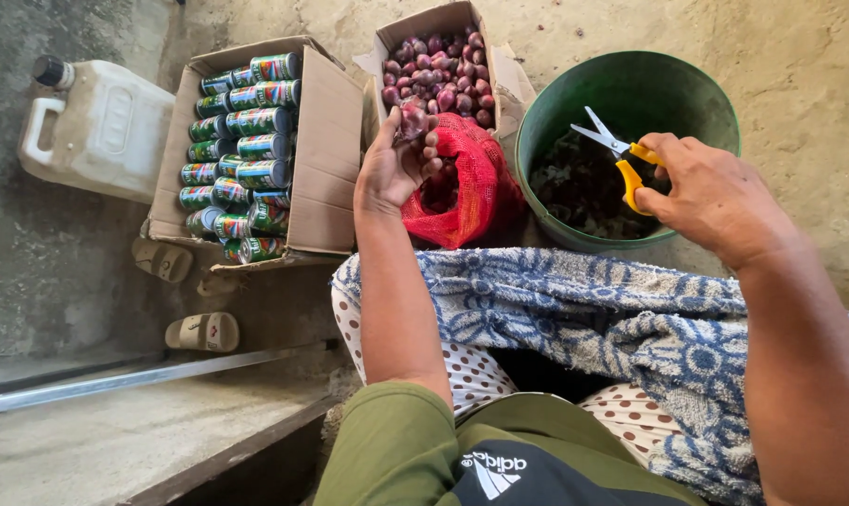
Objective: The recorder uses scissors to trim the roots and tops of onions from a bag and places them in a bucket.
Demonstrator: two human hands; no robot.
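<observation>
Left hand (393, 169) closed round a purple shallot (413, 120), over the red mesh bag (466, 183); right hand (715, 197) grips yellow-handled scissors (616, 152), blades parted, above the green bucket (630, 94) holding dark trimmings; small carton of shallots (443, 70) just behind the bag, touching the bucket's left rim; box of cans (246, 141) at left, white jerrycan (96, 126) beyond it; blue patterned towel (583, 309) across the lap; bare concrete floor (349, 28) behind the boxes; metal threshold strip (115, 379) lower left.

Green bucket (686, 80), yellow-handled scissors (623, 159), red mesh bag (471, 183), blue patterned towel (574, 309), purple shallots (443, 70)
</observation>
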